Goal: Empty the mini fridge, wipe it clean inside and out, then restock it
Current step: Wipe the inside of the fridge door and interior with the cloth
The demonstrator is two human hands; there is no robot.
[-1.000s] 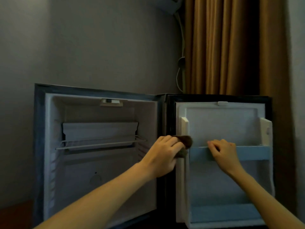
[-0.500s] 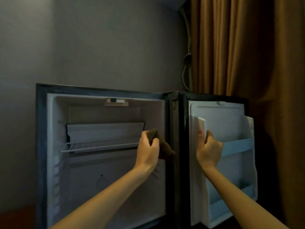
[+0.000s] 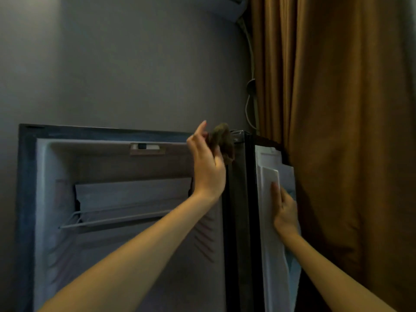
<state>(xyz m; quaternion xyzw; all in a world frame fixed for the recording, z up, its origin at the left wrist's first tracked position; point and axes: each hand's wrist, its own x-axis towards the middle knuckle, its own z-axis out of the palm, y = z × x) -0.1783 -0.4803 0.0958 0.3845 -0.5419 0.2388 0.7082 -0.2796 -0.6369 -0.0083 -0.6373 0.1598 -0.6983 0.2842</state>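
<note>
Head view: cloth [image 3: 221, 138] at the top right corner of the fridge [image 3: 27, 199], door [image 3: 265, 244] held.
The fridge stands open. The left hand [image 3: 208, 167] pinches the brown cloth against the fridge's top right front corner, with 1 finger straight and pointing up and the others curled round the cloth. The right hand [image 3: 284, 215] grips the inner edge of the door, just right of the fridge body: thumb flat on the white liner, fingers wrapped behind it. 1 wire shelf [image 3: 117, 220] sits inside the fridge, at mid height. A curtain [image 3: 337, 131] hangs right of the fridge, behind the door.
</note>
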